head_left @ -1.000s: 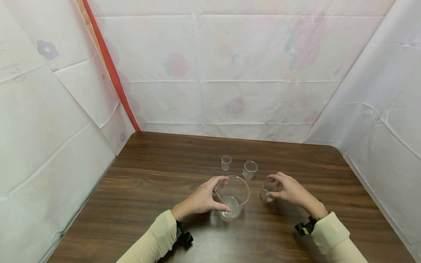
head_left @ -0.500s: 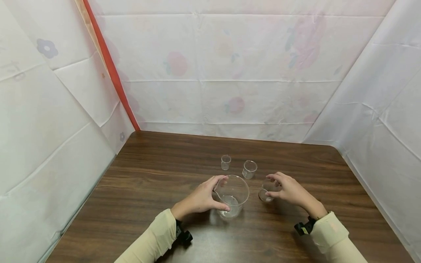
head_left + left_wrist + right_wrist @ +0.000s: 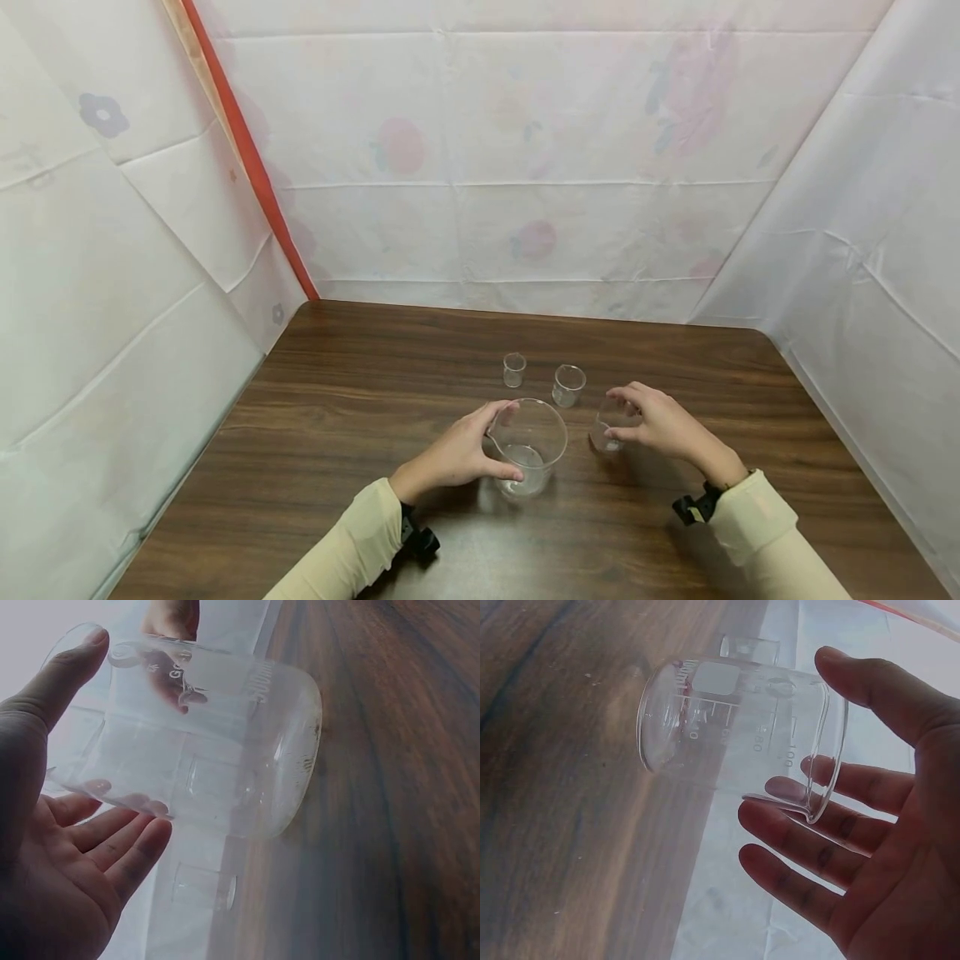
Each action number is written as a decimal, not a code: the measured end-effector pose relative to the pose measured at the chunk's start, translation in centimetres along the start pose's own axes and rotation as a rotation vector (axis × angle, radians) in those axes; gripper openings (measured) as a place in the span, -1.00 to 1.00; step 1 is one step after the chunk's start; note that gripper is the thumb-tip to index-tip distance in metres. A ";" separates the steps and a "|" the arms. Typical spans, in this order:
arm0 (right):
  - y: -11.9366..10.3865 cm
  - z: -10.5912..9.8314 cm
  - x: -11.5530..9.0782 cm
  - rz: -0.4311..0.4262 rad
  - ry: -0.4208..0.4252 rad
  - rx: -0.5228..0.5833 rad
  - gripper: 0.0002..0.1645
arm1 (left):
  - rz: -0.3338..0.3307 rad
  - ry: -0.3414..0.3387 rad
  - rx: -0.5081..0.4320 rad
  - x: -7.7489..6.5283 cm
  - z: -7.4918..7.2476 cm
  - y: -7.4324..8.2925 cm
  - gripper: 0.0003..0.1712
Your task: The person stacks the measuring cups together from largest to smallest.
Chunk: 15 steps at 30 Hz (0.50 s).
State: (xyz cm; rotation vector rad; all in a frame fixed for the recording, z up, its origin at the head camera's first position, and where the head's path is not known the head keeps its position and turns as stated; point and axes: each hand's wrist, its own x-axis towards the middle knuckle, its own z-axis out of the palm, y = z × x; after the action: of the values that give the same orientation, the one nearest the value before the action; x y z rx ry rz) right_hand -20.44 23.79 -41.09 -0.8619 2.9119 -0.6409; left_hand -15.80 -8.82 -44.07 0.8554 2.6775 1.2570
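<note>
My left hand [image 3: 465,450] holds a large glass beaker [image 3: 528,479] by its upper part, thumb on the near side and fingers on the far side. The beaker is upright on the table, its spout toward the hand. To its right, my right hand [image 3: 660,425] grips a medium glass beaker [image 3: 609,442] near the rim between thumb and fingers. In the right wrist view, this beaker [image 3: 727,727] carries white graduation marks. The right hand's palm hides part of it in the head view. Both beakers look clear, with nothing visible inside.
Two smaller glass beakers stand behind the held ones: a small beaker [image 3: 569,387] and a tiny beaker [image 3: 513,371] to its left. All are on a dark wood table [image 3: 360,400]. White patterned cloth [image 3: 465,225] encloses the back and sides.
My right hand has risen a little and the medium beaker has shifted slightly up with it. The left hand and the large beaker have stayed in place.
</note>
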 end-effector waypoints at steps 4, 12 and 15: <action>0.0 -0.3 0.2 -0.004 0.002 0.001 -0.38 | -0.006 -0.020 -0.007 0.3 0.0 0.1 0.05; -0.4 -0.7 0.4 -0.021 0.040 0.001 -0.39 | -0.008 -0.024 -0.020 0.3 0.2 -0.1 0.06; -0.6 -1.0 0.3 -0.022 0.053 0.006 -0.40 | 0.000 -0.021 -0.020 0.3 0.2 -0.1 0.05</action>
State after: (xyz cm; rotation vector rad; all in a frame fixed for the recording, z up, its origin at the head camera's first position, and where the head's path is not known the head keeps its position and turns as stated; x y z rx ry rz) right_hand -20.56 23.61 -39.90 -0.8910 2.9502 -0.6837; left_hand -16.05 -8.59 -44.25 0.8615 2.6437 1.2654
